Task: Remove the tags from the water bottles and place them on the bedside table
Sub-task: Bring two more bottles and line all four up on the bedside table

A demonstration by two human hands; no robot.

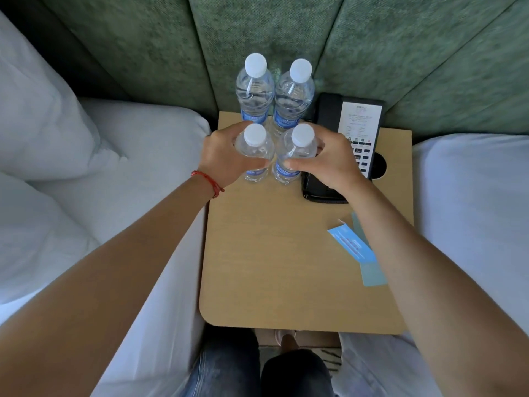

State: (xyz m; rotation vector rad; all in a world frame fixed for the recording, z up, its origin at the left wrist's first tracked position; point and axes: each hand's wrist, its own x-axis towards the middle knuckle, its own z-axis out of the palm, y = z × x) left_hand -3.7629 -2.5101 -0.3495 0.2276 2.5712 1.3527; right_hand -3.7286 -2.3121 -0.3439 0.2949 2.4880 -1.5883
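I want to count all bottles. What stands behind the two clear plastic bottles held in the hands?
Two more clear plastic bottles with white caps stand behind, before the green padded wall. Their bases are covered by the held bottles.

Four clear plastic water bottles with white caps stand in a square on the pale wooden tabletop [272,253], toward its back edge: rear left bottle [254,90], rear right bottle [294,93], front left bottle [254,150], front right bottle [297,151]. Just right of them lies a black desk telephone [343,144]. Blue paper tags [355,247] lie near the right edge, in front of the telephone. White-sheeted beds [128,156] flank the tabletop on both sides.
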